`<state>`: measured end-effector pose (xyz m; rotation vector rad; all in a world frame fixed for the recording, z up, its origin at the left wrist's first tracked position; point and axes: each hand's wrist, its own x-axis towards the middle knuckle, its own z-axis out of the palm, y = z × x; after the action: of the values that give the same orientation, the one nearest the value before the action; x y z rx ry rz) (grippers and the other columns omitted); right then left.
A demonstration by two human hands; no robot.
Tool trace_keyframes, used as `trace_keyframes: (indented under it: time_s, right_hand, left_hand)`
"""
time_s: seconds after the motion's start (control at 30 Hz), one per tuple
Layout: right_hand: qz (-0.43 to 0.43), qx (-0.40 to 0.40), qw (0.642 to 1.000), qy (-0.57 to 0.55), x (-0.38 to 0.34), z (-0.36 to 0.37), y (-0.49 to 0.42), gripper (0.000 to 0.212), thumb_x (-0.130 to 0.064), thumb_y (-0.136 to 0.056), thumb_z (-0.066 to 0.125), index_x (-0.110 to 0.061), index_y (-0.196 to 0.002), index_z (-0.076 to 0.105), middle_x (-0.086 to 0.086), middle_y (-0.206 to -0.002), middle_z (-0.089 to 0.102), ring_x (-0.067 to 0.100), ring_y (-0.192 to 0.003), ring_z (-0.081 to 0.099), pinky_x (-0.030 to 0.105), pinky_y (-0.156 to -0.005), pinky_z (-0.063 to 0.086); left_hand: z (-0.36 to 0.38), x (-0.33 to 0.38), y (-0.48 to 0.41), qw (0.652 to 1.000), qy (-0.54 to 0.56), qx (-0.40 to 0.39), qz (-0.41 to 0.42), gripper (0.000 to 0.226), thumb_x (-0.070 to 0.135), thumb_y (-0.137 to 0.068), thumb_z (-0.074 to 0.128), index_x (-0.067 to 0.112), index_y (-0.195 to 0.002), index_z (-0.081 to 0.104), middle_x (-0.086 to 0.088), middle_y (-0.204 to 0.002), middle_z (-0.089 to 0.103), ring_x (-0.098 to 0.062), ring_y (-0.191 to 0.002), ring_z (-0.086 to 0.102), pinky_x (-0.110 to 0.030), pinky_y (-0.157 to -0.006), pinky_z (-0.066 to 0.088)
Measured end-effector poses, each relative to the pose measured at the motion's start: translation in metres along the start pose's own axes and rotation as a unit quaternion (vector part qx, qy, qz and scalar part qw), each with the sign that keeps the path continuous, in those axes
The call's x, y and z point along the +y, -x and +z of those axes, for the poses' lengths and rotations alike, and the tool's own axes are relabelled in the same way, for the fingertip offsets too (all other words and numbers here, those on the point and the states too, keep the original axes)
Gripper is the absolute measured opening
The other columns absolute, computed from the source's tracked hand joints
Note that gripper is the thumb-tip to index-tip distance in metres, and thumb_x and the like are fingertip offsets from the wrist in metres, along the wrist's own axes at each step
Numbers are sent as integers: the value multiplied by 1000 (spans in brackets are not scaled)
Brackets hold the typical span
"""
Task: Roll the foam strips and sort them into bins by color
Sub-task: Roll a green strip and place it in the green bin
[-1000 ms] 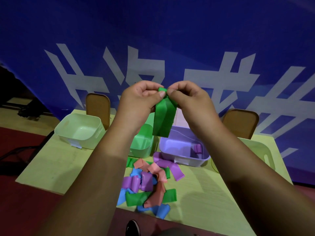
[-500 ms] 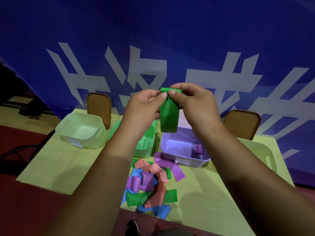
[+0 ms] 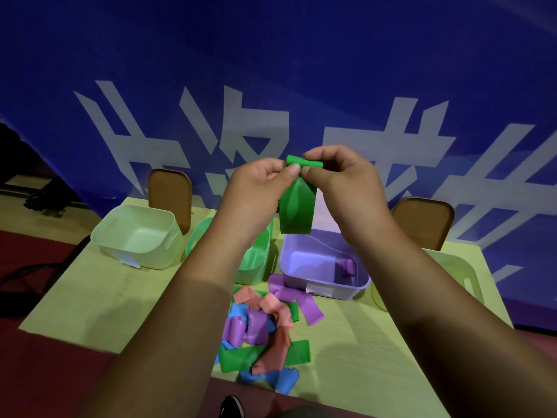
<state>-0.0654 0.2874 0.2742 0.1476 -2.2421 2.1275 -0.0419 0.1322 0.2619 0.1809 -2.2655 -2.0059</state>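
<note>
Green foam strip [image 3: 297, 212]: your left grip [image 3: 259, 188] and right grip [image 3: 346, 182] both pinch its rolled top edge. Loosen either pinch and the coil may spring open.

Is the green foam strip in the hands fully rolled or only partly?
Only partly. The green foam strip has a small roll at its top, pinched by the left hand and right hand; the rest hangs loose.

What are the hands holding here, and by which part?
The left hand and right hand pinch the green foam strip at its rolled top end; the rest hangs free.
</note>
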Motion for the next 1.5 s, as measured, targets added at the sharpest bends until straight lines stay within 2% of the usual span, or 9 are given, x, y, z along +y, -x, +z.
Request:
trace_keyframes:
  time_s: [0.3,0.43,0.53,0.77,0.97,1.13,1.2,1.33,1.5]
  right_hand:
    - [13,-12,1000,-8,4,0,0,19,-12,-99,64,-20,-102,80,0,-97,79,17,-91,74,33,-85,62]
    - [17,-9,999,-28,6,0,0,17,-14,-104,64,-18,-113,77,-3,-96,76,3,-79,69,22,-76,58]
    - [11,-28,1000,-8,8,-2,0,17,-20,-105,65,-17,-116,78,-2,-99,79,3,-81,72,20,-75,57]
    - [-10,-22,1000,5,12,-1,-1,16,-17,-103,68,-17,-116,78,-5,-99,79,1,-83,72,17,-76,56]
    - [-9,-20,1000,-11,15,0,-2,19,-11,-100,71,-17,-116,78,-1,-103,80,12,-95,76,26,-82,62]
    - [-5,-34,999,-25,12,0,-2,22,-4,-96,72,-15,-114,79,6,-103,79,13,-92,75,25,-82,62]
    - [5,-37,998,-45,11,0,-2,18,-9,-99,69,-15,-113,78,5,-99,78,10,-87,74,23,-79,59]
    - [21,-28,999,-40,12,1,-5,14,-24,-103,67,-19,-109,78,-4,-89,76,7,-82,72,25,-78,59]
    - [6,-23,1000,-4,13,2,-8,13,-25,-104,68,-20,-107,80,-3,-94,79,10,-86,73,28,-78,61]
  left_hand:
    - [2,-5,-6,1000,-7,12,5,20,32,-107,66,18,-111,81,-5,-98,84,-26,-96,81,-60,-98,62]
    - [2,-7,-7,1000,12,13,14,23,32,-106,66,16,-114,80,-9,-102,83,-31,-98,81,-62,-98,62]
    - [1,-6,-8,999,19,29,19,24,33,-106,66,16,-115,80,-7,-101,83,-29,-98,81,-60,-98,62]
    - [1,-4,-3,999,33,40,-3,20,32,-108,66,20,-107,83,-7,-99,84,-26,-96,82,-58,-97,63]
    - [-3,3,0,999,31,6,-7,22,32,-108,67,16,-109,82,-6,-99,84,-23,-96,82,-50,-97,64]
    - [-3,-1,-3,999,33,15,-5,20,27,-109,66,17,-107,82,-9,-97,84,-29,-94,82,-55,-96,64]
    - [-3,-2,-5,1000,29,11,0,19,24,-110,64,15,-111,81,-9,-98,84,-29,-94,82,-53,-93,64]
    - [-3,0,-5,999,39,15,10,15,14,-110,61,14,-113,76,-6,-96,84,-24,-89,82,-39,-82,63]
    - [-6,4,-4,999,52,9,13,14,14,-109,64,17,-116,75,-7,-101,83,-26,-98,81,-44,-90,66]
